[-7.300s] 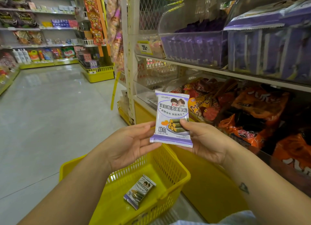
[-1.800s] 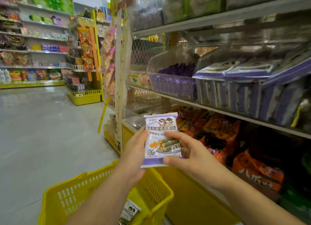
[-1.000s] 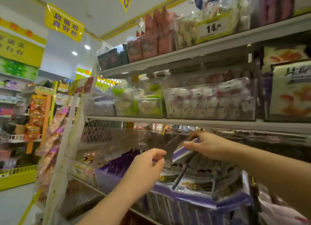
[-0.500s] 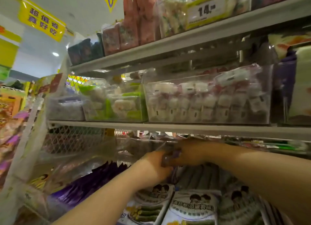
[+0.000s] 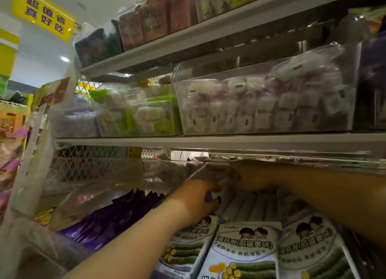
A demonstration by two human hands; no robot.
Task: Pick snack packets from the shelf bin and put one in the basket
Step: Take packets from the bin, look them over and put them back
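Observation:
Both my hands reach into a clear plastic shelf bin (image 5: 117, 191) under the middle shelf. My left hand (image 5: 198, 197) has its fingers curled on a pale snack packet (image 5: 223, 183) above a row of upright packets. My right hand (image 5: 242, 177) is right behind it, deeper in the bin; it lies in shadow and its fingers are hard to read. White and purple seaweed-roll packets (image 5: 244, 251) lie flat at the bin's front, below my wrists. The basket is out of view.
Dark purple packets (image 5: 117, 214) fill the bin to the left. A shelf board (image 5: 208, 141) runs just above my hands, carrying clear bins of white and green sweets (image 5: 261, 105). More goods stand on the top shelf. A yellow sign (image 5: 41, 17) hangs at the upper left.
I have raised the purple and white packet from over the basket up into the shelf bin. Both hands have gone deeper into the bin, and the view has tilted up, losing the basket.

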